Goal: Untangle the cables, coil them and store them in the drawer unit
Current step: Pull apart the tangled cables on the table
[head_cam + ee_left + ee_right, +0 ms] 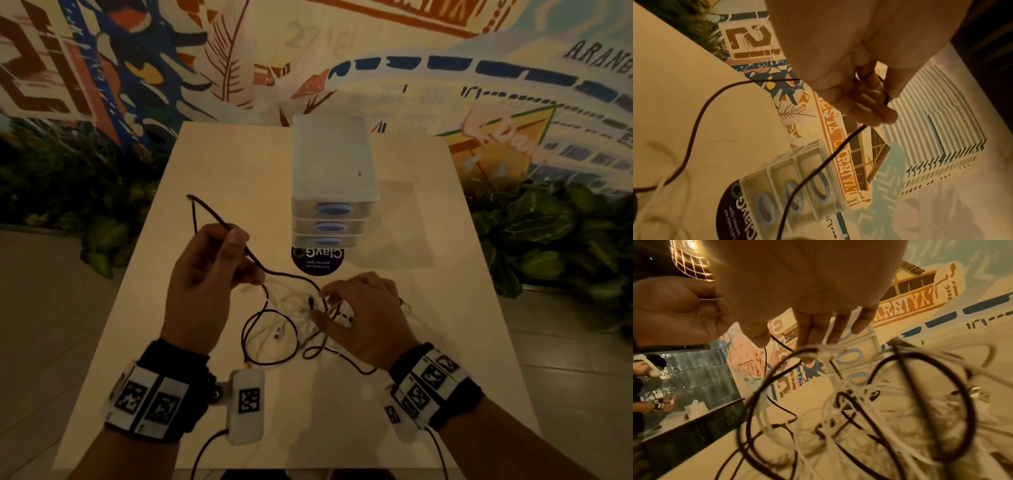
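The left hand (205, 274) pinches the black cable (219, 222), lifting it clear of the tangle (301, 315) near the worktop's (428, 308) front edge; the right hand (366, 315) grips white strands, anchoring them. The drawers (334, 192) sit closed behind.

Both forearms are bare, with no sleeve showing in the head view. The left wrist carries a broad black band (171, 394) faced with white rectangular plates, each printed with a black-and-white square fiducial marker. From its inner side a small dark mount juts out to a white, rounded, pill-shaped camera housing (247, 406) bearing one more marker (a thin black lead (205, 452) leaves its lower end and runs toward the bottom edge). The right wrist wears a matching black band (442, 387) with a row of white marker plates, a white housing (404, 428) below it and its own thin black lead (440, 452) trailing back along the forearm.
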Tool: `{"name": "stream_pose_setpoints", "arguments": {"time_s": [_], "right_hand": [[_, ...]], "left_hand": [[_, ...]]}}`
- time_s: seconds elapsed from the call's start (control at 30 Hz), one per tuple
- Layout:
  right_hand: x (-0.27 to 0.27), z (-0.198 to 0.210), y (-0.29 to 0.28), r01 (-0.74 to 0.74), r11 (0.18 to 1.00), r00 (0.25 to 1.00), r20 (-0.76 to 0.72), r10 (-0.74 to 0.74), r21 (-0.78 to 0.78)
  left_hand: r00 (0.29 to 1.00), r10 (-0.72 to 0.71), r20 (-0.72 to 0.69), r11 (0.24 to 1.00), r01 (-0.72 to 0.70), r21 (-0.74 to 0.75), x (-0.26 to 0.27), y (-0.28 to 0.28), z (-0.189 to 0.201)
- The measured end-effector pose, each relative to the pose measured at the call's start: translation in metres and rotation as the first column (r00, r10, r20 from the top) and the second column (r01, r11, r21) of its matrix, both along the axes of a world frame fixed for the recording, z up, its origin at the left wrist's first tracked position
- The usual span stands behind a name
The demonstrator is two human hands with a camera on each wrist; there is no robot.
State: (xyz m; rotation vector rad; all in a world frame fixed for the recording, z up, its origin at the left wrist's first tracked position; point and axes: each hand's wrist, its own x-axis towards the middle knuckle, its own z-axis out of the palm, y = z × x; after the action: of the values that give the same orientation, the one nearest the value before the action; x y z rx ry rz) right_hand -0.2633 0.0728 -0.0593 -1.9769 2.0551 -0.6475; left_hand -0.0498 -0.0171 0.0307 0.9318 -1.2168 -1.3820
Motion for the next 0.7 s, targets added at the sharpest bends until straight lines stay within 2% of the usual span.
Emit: {"name": "stream_pose_setpoints", "arguments": {"time_s": [0.17,0.27,0.43,0.57,0.63,0.7], "right_hand": [[0.011,-0.003,-0.011,0.051,0.972,0.995,0.077,-0.07,0.228],[0.011,-0.006,-0.01,0.028,0.961,0.999,-0.031,-0.02,0.274],[0.01,-0.001,-0.007,0.016,1.0,0.998,-0.057,-0.015,0.011],[0.01,0.008,-0.008,-0.04,0.99,0.999,-0.019,0.037,-0.133],[0.01,0.011,-0.008,-0.059,0.978,0.998,0.006,0.061,-0.201],[0.009,0.013,-0.008,-0.077,0.958,0.995,0.033,0.089,-0.277]], "left_hand": [[0.996,-0.037,-0.08,0.999,0.035,-0.024,-0.001,0.002,0.007],[0.99,-0.065,-0.125,0.998,0.062,-0.028,0.007,0.0,0.005],[0.979,-0.17,-0.116,0.985,0.168,-0.023,0.015,-0.003,-0.012],[0.981,-0.128,0.148,0.991,0.131,-0.014,0.012,0.005,-0.026],[0.986,-0.094,0.136,0.995,0.087,0.054,0.009,0.008,-0.033],[0.994,-0.074,0.076,0.981,0.059,0.182,0.003,0.011,-0.039]]}}
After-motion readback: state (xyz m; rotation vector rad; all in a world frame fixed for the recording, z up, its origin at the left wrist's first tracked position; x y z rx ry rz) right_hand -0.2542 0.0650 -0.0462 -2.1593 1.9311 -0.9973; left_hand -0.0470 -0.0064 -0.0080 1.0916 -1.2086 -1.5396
